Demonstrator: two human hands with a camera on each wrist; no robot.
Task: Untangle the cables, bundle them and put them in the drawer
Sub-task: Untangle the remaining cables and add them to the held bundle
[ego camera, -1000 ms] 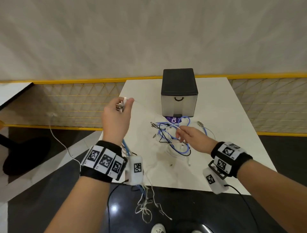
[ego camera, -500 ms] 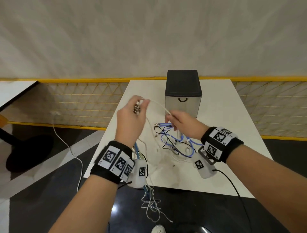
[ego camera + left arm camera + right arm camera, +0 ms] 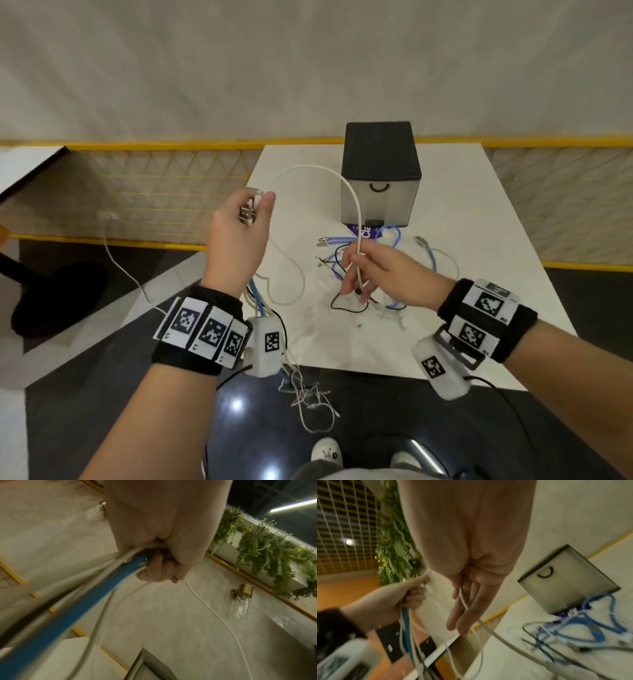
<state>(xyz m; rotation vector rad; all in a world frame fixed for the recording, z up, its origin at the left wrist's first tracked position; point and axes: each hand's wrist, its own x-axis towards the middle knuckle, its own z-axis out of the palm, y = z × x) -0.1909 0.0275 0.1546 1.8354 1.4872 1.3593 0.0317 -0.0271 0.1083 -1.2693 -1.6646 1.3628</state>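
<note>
My left hand (image 3: 255,209) is raised over the table's left edge and grips a bundle of cable ends, white ones and a blue cable (image 3: 102,595), their plugs sticking up above the fist. From that fist a white cable (image 3: 308,167) arcs up and over to my right hand (image 3: 356,270), which pinches it with fingers stretched downward above the tangle. The tangle of blue, black and white cables (image 3: 387,240) lies on the white table (image 3: 479,240) in front of the small black drawer box (image 3: 380,192), which is shut. The bundle's tails (image 3: 305,394) hang toward the floor.
A loose blue cable with a plug (image 3: 435,253) lies right of the tangle. Yellow-railed mesh fencing (image 3: 154,192) runs behind the table. A white cord (image 3: 120,263) trails over the dark floor at the left. My shoes (image 3: 325,452) are near the table's front edge.
My right hand left the tangle, took the white cable and lifted it, so it now arcs between both hands. My left hand shifted right and stayed closed round the bundle.
</note>
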